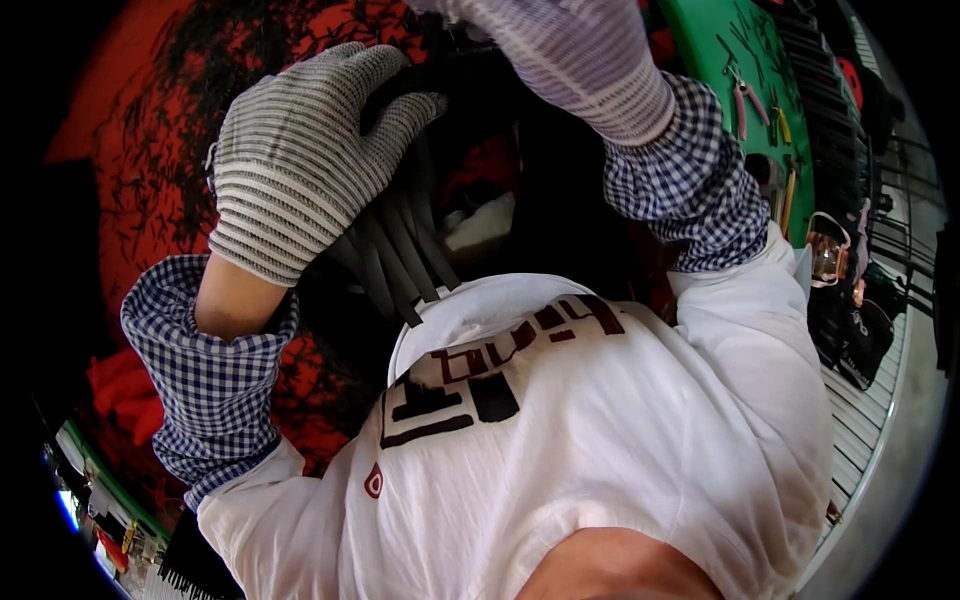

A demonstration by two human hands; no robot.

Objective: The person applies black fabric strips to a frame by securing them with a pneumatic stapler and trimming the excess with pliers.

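My left hand [290,160], in a grey-and-white striped knit glove, is curled with its thumb and fingers around something dark. The dark mass there makes what it holds impossible to make out. Below its thumb, several flat dark grey strips [395,255] hang down toward my white shirt. Higher up and to the right is my right hand [570,60], in a pale glove with a lilac tint. It is smeared by motion and its fingers run out at the top edge, so what they do is hidden.
Short dark clippings [130,200] litter a red surface [85,140] on the left. At the right, a green tabletop [705,35] bears pink-handled pliers [741,108] and a yellow-handled tool [783,125]. A glass jar [828,250] and a black pouch [855,340] are beyond my right arm.
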